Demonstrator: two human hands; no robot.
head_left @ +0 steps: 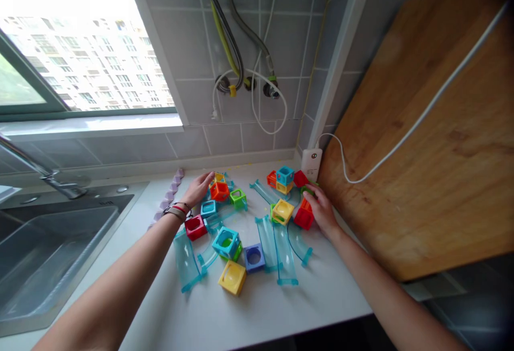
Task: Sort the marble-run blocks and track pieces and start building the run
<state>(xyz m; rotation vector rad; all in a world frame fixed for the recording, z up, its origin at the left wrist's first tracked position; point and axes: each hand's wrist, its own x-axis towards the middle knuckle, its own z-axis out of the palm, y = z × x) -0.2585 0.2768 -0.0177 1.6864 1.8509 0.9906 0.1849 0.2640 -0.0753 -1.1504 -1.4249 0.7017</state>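
Landmark: purple cube (254,258), on the table (313,298). Left hand (197,190): beyond the landmark, leftward, fingers at a yellow cube (219,178); grip cannot be told. Right hand (323,213): beyond, rightward, fingers bent at a green cube (307,191); whether closed on it, unclear. Handling, as judged: pinch side walls, move gently, spare the blue cube (285,174) stacked beyond the landmark. Likely obstructions: clear blue tracks (286,257), immediately right of the landmark. Surroundings: sink (138,189), well left; wooden board (433,136), well right; white box (311,164), far beyond, rightward.
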